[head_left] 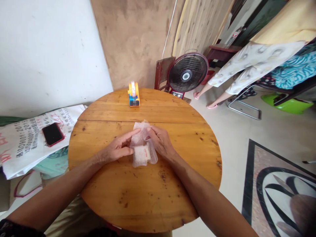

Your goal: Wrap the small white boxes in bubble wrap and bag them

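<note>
A clear sheet of bubble wrap [138,136] lies partly unfolded near the middle of the round wooden table [111,191]. Its near end covers a small pale box [140,155] with a little red print on its right side. My left hand [117,146] rests at the left edge of the wrap, index finger stretched over it and thumb apart beside the box. On the other side, my right hand [160,140] has its thumb and fingers closed on the wrap's right edge; some of its fingertips are hidden.
A yellow and blue tape dispenser [133,95] stands at the table's far edge. Left of the table, a phone [53,134] lies on a white printed sack [27,138]. Beyond the table are an electric fan [187,72] and a standing person [261,62].
</note>
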`<state>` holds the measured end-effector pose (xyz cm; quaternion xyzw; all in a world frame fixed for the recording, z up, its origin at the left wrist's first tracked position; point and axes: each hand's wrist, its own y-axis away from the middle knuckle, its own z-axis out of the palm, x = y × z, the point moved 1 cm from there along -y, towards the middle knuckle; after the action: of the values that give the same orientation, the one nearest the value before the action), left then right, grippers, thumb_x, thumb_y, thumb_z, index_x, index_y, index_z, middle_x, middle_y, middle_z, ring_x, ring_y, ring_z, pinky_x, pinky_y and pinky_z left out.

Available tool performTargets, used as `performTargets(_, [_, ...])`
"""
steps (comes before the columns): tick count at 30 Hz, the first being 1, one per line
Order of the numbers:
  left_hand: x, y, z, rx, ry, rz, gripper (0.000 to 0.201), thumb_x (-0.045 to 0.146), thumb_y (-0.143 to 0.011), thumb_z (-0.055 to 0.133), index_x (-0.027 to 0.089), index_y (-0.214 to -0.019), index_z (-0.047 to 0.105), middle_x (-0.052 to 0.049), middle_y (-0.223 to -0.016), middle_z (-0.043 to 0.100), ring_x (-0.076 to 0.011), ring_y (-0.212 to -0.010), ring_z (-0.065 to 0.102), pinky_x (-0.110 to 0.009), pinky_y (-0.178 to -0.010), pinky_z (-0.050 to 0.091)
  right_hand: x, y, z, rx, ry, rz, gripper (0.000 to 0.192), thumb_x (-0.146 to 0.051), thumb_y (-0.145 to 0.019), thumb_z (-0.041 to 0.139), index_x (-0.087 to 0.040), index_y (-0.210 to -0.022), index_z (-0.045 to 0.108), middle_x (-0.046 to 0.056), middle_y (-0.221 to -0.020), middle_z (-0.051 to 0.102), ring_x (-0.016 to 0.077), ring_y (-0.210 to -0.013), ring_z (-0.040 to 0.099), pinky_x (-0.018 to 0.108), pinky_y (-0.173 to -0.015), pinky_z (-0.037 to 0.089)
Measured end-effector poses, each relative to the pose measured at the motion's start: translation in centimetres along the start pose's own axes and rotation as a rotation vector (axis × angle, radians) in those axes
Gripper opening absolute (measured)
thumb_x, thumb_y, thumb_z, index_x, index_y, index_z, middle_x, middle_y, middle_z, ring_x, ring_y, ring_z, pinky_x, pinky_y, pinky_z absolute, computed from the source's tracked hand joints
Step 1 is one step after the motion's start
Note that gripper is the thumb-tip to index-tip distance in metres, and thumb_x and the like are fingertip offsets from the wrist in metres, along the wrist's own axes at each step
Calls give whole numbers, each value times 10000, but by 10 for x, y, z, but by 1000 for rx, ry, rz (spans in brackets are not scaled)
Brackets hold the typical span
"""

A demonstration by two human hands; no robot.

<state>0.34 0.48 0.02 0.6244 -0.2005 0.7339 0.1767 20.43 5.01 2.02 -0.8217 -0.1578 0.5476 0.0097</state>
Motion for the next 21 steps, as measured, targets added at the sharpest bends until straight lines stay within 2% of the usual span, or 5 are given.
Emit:
performTargets(6, [0,-9,-11,308,49,72,564,252,-727,723,162,-1277,637,-93,-1144,721,-283,-1086,631,-375,-931,463,8,-12,-8,162,-629,276,192,-376,-697,639,-201,-644,582,-27,-603,587,136,-569,514,252,-559,399])
performTargets(9, [3,-10,-11,303,9,77,592,265,-719,729,186,-1295,617,-82,-1132,706,-268,-1069,623,-375,-915,471,10,-13,-9,159,-742,347,185,-354,-621,702,-195,-665,617,-19,-644,625,141,-597,543,254,-581,424])
performTargets(12, [6,-9,-10,450,-209,120,467,267,-724,727,189,-1181,665,-49,-971,671,-195,-880,621,-313,-788,493,11,-13,-9,160,-784,366,212,-351,-593,744,-194,-665,623,-22,-651,630,137,-604,554,252,-598,438])
performTargets(15, [8,-6,-8,584,-417,214,249,265,-723,729,177,-954,697,-5,-811,585,-127,-704,543,-247,-654,453,10,-12,-9,84,-842,368,242,-362,-601,773,-194,-705,634,-15,-699,655,148,-651,592,271,-659,477])
performTargets(21, [4,-7,-2,472,-413,226,211,320,-759,714,173,-904,673,1,-761,578,-117,-661,521,-238,-618,422,0,-6,-8,-215,-879,315,258,-407,-707,752,-197,-826,663,19,-810,706,173,-713,644,299,-730,505])
